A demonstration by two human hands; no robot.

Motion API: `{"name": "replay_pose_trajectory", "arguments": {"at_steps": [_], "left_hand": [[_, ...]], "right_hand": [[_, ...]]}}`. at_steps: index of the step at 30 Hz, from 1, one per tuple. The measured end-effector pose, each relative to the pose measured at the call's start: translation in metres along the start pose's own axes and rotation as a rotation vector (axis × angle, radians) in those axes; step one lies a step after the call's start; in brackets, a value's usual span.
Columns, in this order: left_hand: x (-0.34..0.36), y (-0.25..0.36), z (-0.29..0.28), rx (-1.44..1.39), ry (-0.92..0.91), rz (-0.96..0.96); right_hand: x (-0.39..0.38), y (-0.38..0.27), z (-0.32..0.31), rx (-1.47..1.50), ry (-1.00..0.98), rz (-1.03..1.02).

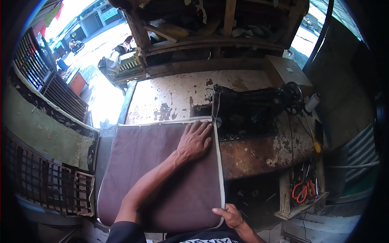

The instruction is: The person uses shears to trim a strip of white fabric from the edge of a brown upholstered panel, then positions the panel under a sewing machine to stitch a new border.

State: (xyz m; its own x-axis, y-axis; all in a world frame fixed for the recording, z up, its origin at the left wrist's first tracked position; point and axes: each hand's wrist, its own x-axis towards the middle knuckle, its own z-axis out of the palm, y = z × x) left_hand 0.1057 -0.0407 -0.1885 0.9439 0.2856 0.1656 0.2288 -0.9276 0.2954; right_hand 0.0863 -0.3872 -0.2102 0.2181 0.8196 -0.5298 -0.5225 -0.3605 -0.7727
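Observation:
A brown fabric panel [137, 162] with white piping along its edges lies over the front of the worn sewing table [162, 95]. My left hand [195, 141] rests flat on its far right part, fingers stretched toward the sewing machine's needle end. The black sewing machine [251, 101] stands just right of the panel, its needle area over the far right corner. Down at the near right corner, my right hand [231, 215] pinches the piped edge, thumb on top. The fingers beneath the panel are partly hidden.
A cardboard box [287, 73] and a white thread spool [312, 103] stand by the machine's handwheel. Orange-handled scissors [302, 192] sit in a wooden rack at the right. A wooden frame [219, 40] rises behind the table; a webbed frame [44, 178] is at the left.

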Motion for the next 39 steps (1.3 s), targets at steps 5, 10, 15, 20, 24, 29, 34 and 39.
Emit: {"name": "replay_pose_trajectory", "arguments": {"at_steps": [5, 10, 15, 20, 24, 29, 34, 39], "left_hand": [[-0.003, 0.007, 0.002, 0.025, -0.018, -0.061], [-0.006, 0.005, -0.002, 0.028, -0.046, -0.120], [0.003, 0.017, 0.001, 0.033, -0.025, -0.149], [0.005, 0.015, 0.007, 0.029, -0.017, -0.133], [-0.012, 0.009, -0.005, 0.033, -0.028, -0.179], [0.011, 0.019, -0.001, 0.003, -0.045, -0.133], [0.009, 0.006, -0.007, 0.023, -0.064, -0.122], [-0.023, 0.011, -0.016, 0.019, -0.139, -0.101]], "right_hand": [[-0.003, -0.114, -0.038, -0.882, -0.133, 0.084], [0.154, -0.210, -0.065, -0.097, 0.263, -0.493], [0.303, -0.266, -0.098, -1.228, 0.470, -1.268], [0.334, -0.220, -0.086, -0.419, 0.597, -0.846], [0.181, -0.188, -0.029, -0.172, 0.305, -0.590], [0.042, -0.098, -0.005, -0.449, 0.606, -0.595], [0.010, -0.014, 0.021, -0.321, 0.399, -0.393], [0.003, -0.013, 0.024, -0.293, 0.242, -0.072]]}}
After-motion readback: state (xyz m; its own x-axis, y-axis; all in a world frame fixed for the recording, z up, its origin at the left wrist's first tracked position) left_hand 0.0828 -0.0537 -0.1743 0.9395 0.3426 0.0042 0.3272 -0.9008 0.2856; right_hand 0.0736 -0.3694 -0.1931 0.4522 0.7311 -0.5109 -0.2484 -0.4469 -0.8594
